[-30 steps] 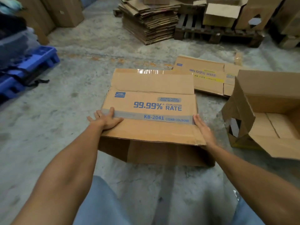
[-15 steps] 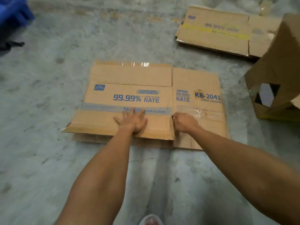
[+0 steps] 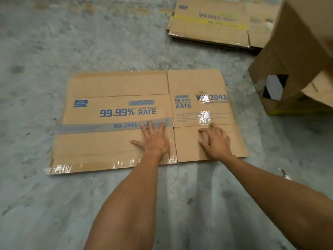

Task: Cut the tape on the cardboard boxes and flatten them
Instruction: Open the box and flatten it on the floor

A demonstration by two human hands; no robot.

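A brown cardboard box [image 3: 115, 98] with blue "99.99% RATE" print lies collapsed flat on the concrete floor in front of me. Clear tape shines along its near edge and on the right panel. My left hand [image 3: 153, 139] presses flat on the wide left panel, fingers spread. On the narrower right panel my right hand [image 3: 214, 139] rests palm down, with its fingers spread and slightly bent. Neither hand holds anything. No cutter is in view.
A second flattened box [image 3: 212, 24] of the same print lies on the floor at the back right. An upright open box [image 3: 295, 56] with a cut-out handle hole stands at the right edge, close to the flat box's right side.
One second ago the box was half collapsed with a hand at each side. It now lies fully flat; my right hand has gone from a fist to spread fingers on the right panel.
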